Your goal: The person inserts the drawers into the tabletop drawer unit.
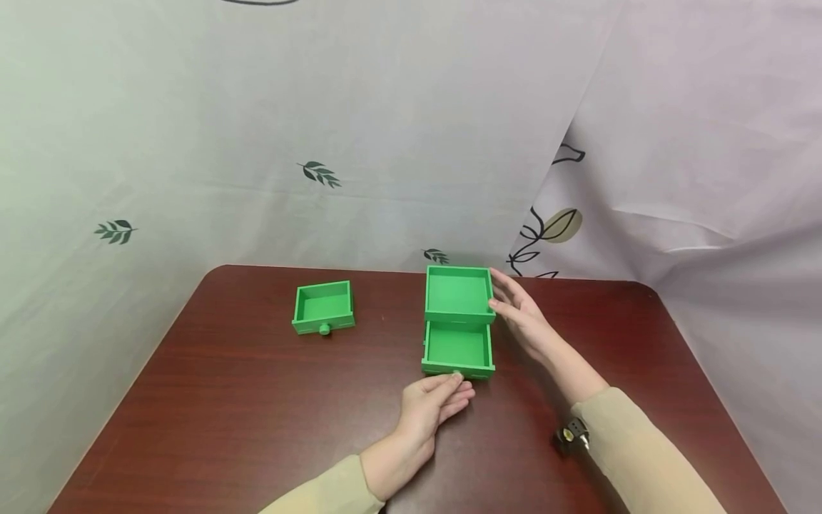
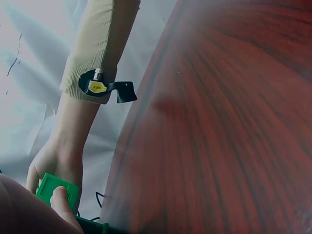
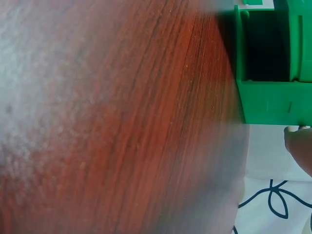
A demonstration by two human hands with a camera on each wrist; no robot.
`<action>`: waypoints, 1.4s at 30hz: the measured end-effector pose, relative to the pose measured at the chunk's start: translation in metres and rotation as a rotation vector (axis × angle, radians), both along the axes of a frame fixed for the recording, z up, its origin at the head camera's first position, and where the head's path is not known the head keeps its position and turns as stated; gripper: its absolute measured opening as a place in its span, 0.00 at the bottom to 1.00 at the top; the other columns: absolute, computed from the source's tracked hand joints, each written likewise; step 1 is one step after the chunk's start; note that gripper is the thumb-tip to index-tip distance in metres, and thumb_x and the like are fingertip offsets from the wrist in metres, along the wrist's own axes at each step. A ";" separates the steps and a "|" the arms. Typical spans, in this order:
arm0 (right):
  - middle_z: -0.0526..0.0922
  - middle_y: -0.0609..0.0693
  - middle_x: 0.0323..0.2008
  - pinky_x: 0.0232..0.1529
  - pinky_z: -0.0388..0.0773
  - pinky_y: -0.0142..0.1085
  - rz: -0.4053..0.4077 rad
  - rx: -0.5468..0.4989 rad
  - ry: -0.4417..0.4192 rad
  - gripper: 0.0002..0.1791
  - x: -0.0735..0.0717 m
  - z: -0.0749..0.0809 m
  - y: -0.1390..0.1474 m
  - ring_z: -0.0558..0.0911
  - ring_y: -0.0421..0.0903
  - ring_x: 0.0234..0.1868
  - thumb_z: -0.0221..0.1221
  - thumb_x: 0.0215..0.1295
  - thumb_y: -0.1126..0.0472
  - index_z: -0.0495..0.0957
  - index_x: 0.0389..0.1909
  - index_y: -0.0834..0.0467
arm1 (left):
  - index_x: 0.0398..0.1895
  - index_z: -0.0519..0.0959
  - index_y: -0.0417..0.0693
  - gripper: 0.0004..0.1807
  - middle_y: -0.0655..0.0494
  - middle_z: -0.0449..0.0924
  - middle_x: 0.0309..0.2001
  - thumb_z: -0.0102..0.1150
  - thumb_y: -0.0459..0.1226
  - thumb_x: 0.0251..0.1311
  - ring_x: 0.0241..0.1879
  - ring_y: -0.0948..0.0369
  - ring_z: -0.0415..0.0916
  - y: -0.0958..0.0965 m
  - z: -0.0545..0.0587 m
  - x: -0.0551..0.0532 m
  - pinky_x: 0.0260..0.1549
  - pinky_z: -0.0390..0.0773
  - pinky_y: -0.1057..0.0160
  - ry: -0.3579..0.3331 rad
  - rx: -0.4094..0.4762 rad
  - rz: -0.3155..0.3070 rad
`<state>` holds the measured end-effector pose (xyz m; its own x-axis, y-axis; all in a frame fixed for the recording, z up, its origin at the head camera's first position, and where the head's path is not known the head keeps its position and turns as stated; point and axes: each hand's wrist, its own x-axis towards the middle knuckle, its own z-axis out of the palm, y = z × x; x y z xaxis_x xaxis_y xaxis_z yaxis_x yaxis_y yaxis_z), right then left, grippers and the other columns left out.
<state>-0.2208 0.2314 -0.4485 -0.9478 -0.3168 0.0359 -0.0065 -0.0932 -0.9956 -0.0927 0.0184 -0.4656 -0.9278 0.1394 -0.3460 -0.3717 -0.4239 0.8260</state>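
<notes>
A small green cabinet [image 1: 459,291] with a rimmed, tray-like top stands near the table's far edge. Its green drawer [image 1: 459,346] sticks out at the front, nothing inside it. My left hand [image 1: 427,414] pinches the drawer at the middle of its front, thumb on top, hiding the knob. With thumb and fingers, my right hand [image 1: 523,318] grips the cabinet's right side. In the right wrist view, the cabinet [image 3: 273,105] shows a dark open slot beside the drawer, on the side toward the table.
A second green drawer [image 1: 323,307] with a round knob [image 1: 325,329] sits to the left on the brown wooden table [image 1: 257,414]. Pale cloth [image 1: 366,128] with leaf prints hangs behind the table and at both sides.
</notes>
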 end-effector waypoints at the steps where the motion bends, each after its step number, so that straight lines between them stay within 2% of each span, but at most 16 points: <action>1: 0.49 0.63 0.85 0.68 0.67 0.17 -0.001 -0.002 0.001 0.40 0.000 0.000 0.000 0.51 0.59 0.85 0.50 0.79 0.70 0.44 0.86 0.61 | 0.55 0.80 0.21 0.17 0.41 0.92 0.40 0.64 0.30 0.72 0.34 0.65 0.91 0.000 0.000 0.000 0.39 0.92 0.68 0.003 0.001 0.001; 24: 0.49 0.63 0.85 0.69 0.66 0.18 -0.001 0.007 -0.004 0.40 0.001 0.000 0.001 0.50 0.59 0.86 0.50 0.80 0.69 0.44 0.86 0.61 | 0.57 0.80 0.22 0.19 0.33 0.90 0.46 0.64 0.31 0.73 0.36 0.64 0.91 0.015 0.002 -0.024 0.43 0.92 0.66 0.016 0.009 0.062; 42: 0.49 0.63 0.85 0.69 0.66 0.17 -0.012 -0.014 -0.012 0.40 0.000 0.000 -0.002 0.50 0.59 0.86 0.49 0.79 0.70 0.44 0.86 0.62 | 0.58 0.79 0.24 0.19 0.32 0.89 0.49 0.64 0.33 0.74 0.38 0.63 0.91 0.018 0.002 -0.053 0.47 0.92 0.64 0.009 0.027 0.073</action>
